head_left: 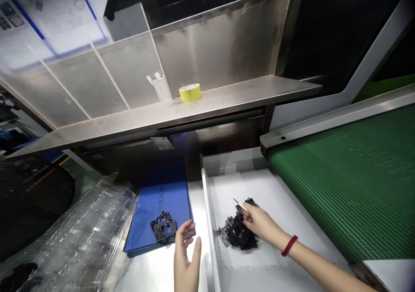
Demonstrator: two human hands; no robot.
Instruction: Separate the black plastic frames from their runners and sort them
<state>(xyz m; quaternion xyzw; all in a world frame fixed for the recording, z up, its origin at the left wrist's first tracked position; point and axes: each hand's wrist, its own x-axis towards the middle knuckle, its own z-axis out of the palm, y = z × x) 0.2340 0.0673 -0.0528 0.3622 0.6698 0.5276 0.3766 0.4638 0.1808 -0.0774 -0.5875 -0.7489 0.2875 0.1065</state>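
Lower left, clear plastic packaging [87, 236] lies beside one blue stack [142, 223] bearing black framework [158, 231]. My left hand [187, 255], bottom centre, is empty, fingers loosely curled. Right of it, one white bin [275, 188] holds black pieces [240, 236], heaped past counting; there my right hand [261, 223] pinches one thin tool [242, 206], slanting lengthwise, tip toward upper left.

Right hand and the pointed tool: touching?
Touching. The head view shows the right hand pinching the pointed tool by its pale handle, dark tip protruding.
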